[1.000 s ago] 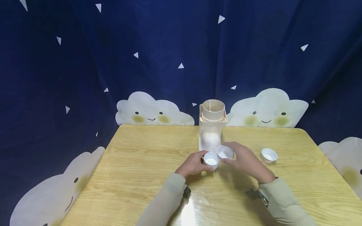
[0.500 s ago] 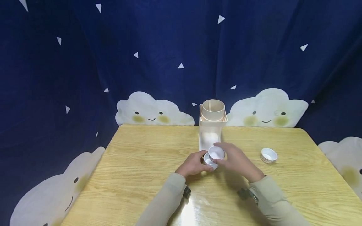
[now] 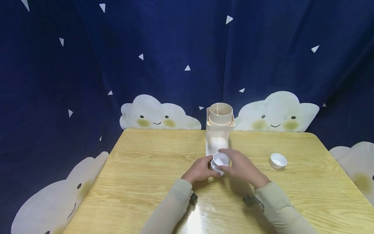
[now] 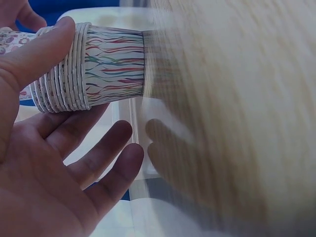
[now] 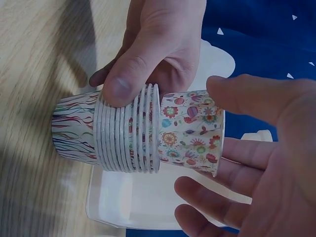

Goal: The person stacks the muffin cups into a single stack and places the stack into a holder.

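My left hand grips a stack of nested paper cups around its upper rims, with the thumb on one side. The stack stands upright on the table, and its lowest cup shows wavy coloured stripes. My right hand pinches a single paper cup with a flower print between thumb and fingers. That cup is upright over the stack, its narrow bottom at the mouth of the top cup. In the left wrist view, the ring and little fingers of my left hand stay off the stack.
One more paper cup stands alone to the right on the wooden table. Just behind the stack is a cream-coloured stand with a round open tube on top. A dark blue curtain hangs behind the table.
My right hand has moved left with its cup, from beside the stack to over its mouth. My left hand and the stack have stayed in place.
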The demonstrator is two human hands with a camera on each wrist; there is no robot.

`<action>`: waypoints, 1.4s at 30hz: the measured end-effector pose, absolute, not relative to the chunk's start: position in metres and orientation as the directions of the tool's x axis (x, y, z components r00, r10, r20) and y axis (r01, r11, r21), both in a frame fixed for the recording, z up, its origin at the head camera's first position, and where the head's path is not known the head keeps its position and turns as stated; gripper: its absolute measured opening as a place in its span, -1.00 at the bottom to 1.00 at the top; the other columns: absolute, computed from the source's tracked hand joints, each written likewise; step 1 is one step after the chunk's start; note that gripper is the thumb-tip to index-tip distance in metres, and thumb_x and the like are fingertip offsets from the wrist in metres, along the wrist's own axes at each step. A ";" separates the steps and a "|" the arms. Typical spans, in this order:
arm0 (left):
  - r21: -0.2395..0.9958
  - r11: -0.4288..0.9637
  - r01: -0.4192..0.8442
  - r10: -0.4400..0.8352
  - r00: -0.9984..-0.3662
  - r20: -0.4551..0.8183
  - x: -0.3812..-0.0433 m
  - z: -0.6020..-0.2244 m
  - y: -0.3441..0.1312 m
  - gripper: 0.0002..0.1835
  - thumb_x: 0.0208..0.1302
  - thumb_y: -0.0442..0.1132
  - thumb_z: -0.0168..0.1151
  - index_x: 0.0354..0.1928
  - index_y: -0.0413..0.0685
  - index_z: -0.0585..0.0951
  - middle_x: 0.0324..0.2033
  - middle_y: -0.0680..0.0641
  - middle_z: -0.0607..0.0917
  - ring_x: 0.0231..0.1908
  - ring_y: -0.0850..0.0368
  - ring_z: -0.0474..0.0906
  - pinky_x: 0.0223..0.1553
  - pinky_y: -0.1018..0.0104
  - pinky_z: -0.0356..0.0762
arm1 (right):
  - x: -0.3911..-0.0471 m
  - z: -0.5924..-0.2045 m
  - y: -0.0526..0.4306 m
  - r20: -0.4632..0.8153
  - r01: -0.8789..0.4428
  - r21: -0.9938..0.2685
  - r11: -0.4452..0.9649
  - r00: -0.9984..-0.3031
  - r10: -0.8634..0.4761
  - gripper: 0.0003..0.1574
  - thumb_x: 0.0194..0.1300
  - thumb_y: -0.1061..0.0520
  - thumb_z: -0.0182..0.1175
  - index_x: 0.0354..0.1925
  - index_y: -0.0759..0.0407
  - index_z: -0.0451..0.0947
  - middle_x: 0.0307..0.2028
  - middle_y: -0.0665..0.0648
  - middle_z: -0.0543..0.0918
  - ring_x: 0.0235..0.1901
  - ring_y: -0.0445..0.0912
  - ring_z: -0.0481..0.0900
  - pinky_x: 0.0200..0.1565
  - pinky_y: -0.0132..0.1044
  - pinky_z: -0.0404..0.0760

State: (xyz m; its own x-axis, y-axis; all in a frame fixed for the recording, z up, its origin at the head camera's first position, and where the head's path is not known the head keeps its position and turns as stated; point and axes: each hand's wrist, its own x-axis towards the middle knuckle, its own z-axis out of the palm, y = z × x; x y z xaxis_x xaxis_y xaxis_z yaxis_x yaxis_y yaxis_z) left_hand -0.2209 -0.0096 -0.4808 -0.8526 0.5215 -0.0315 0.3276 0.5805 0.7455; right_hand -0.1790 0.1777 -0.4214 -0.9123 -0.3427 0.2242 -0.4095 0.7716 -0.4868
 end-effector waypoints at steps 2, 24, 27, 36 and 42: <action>0.751 0.578 0.320 0.519 -0.854 -0.035 -0.221 -0.481 -0.009 -0.45 -0.01 -0.01 0.56 0.06 0.14 0.60 -0.19 0.13 0.69 -0.24 0.30 0.51 -0.15 0.42 0.48 | -0.178 -0.422 0.177 0.222 -0.412 -0.489 0.769 -0.911 -0.347 -0.33 0.11 0.14 0.43 0.17 0.33 0.51 0.02 0.30 0.69 -0.03 0.14 0.65 0.01 0.07 0.61; 0.759 0.567 0.321 0.519 -0.855 -0.026 -0.222 -0.483 -0.008 -0.45 -0.01 -0.04 0.56 0.07 0.13 0.61 -0.23 0.15 0.69 -0.26 0.33 0.51 -0.17 0.45 0.48 | -0.178 -0.430 0.184 0.195 -0.394 -0.483 0.782 -0.919 -0.342 -0.27 0.21 0.08 0.36 0.28 0.29 0.41 0.22 0.33 0.57 0.21 0.25 0.54 0.23 0.18 0.50; 0.749 0.574 0.332 0.520 -0.854 -0.020 -0.221 -0.483 -0.008 -0.44 -0.02 -0.04 0.57 0.07 0.12 0.61 -0.22 0.15 0.70 -0.25 0.34 0.51 -0.15 0.46 0.48 | -0.179 -0.427 0.189 0.218 -0.406 -0.482 0.776 -0.914 -0.342 -0.28 0.22 0.09 0.36 0.27 0.31 0.41 0.22 0.34 0.56 0.21 0.26 0.53 0.24 0.19 0.49; 0.748 0.580 0.324 0.510 -0.860 -0.024 -0.221 -0.481 -0.008 -0.39 -0.03 -0.02 0.58 0.12 0.11 0.60 -0.18 0.15 0.71 -0.20 0.33 0.54 -0.08 0.44 0.49 | -0.180 -0.414 0.209 0.196 -0.348 -0.517 0.782 -0.938 -0.287 -0.28 0.29 0.06 0.30 0.32 0.31 0.36 0.27 0.36 0.49 0.12 0.27 0.57 0.14 0.20 0.54; 0.766 0.562 0.311 0.514 -0.857 -0.029 -0.220 -0.479 -0.006 -0.38 -0.03 -0.04 0.58 0.13 0.12 0.59 -0.17 0.12 0.71 -0.19 0.32 0.54 -0.07 0.42 0.49 | -0.180 -0.404 0.228 0.182 -0.301 -0.536 0.789 -0.953 -0.241 -0.24 0.32 0.00 0.28 0.35 0.31 0.32 0.31 0.38 0.45 0.14 0.31 0.54 0.11 0.21 0.55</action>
State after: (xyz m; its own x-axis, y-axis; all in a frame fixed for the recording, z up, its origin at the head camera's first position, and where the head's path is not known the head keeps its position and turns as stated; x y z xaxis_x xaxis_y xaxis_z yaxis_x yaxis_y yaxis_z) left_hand -0.2203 -0.0059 -0.4795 -0.8573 0.5139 -0.0293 0.3108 0.5621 0.7665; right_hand -0.1801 0.2285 -0.4042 -0.9534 -0.2408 0.1816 -0.3012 0.7887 -0.5359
